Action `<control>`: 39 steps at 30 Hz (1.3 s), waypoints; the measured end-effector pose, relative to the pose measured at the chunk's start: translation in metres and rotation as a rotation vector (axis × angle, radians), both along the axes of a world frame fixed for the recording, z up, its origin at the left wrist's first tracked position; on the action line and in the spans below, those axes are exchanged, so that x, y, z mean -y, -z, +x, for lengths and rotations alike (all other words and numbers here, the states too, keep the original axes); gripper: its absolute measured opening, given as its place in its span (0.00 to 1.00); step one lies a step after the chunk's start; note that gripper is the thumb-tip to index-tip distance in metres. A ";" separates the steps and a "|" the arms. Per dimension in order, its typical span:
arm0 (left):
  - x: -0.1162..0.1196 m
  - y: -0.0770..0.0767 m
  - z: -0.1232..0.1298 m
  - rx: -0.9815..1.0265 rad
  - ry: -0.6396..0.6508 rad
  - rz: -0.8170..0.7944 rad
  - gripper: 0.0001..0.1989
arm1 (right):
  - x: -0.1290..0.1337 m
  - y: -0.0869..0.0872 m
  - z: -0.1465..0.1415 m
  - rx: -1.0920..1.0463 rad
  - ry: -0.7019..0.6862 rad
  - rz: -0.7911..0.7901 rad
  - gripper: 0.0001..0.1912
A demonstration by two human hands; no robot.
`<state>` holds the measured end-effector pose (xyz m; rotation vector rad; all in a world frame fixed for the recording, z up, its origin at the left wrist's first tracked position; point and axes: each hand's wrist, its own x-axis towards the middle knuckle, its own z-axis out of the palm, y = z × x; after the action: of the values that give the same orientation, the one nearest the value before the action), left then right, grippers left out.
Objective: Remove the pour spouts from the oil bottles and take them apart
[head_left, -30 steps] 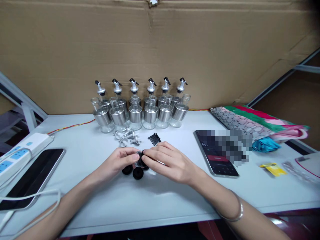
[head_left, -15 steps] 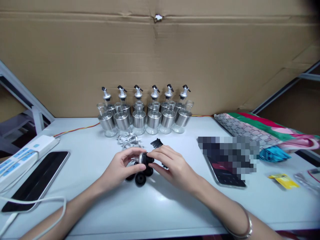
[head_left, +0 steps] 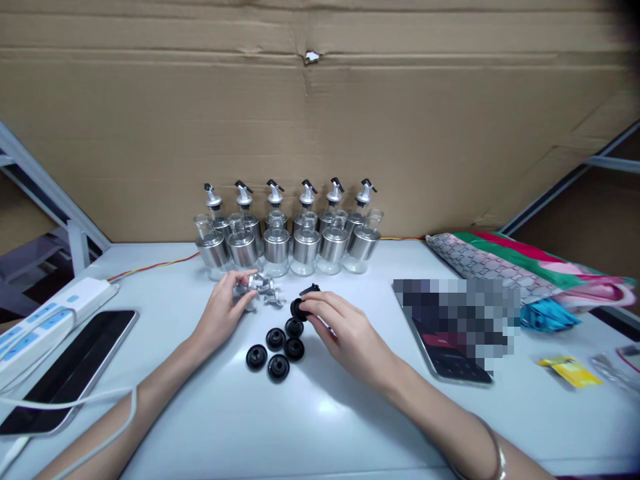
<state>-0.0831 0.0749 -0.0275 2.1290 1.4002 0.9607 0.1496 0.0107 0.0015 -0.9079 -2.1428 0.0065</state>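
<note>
My left hand is at the small pile of silver pourer spouts, thumb and forefinger closed around one of them. My right hand pinches a black plastic stopper in its fingertips, with the ribbed side partly hidden. Several more black stoppers, one of them a round ridged stopper, lie loose on the table between and in front of the hands. Just beyond my right fingers some small black levers show, mostly covered by the hand.
Glass oil bottles with steel sleeves stand in two rows at the back; the rear ones carry pourers. A power strip and a phone lie left. Another phone, a yellow packet and a patterned bag lie right.
My hands have come apart from the spout and stopper they held together. The left moved back to the silver pile; the right keeps a black stopper. More loose stoppers now show.
</note>
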 end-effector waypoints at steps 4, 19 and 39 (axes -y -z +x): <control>-0.003 0.004 -0.001 -0.003 0.002 -0.013 0.10 | 0.001 0.000 0.000 0.021 -0.004 0.013 0.12; 0.018 -0.010 0.004 -0.237 0.390 0.215 0.20 | 0.005 -0.003 0.000 0.115 0.019 -0.198 0.11; 0.046 -0.013 0.027 -0.401 0.602 0.027 0.28 | 0.011 -0.004 0.003 0.446 0.034 -0.537 0.12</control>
<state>-0.0560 0.0294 -0.0144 2.6286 0.7924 0.3327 0.1529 0.0000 0.0050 -1.3511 -2.5945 0.4155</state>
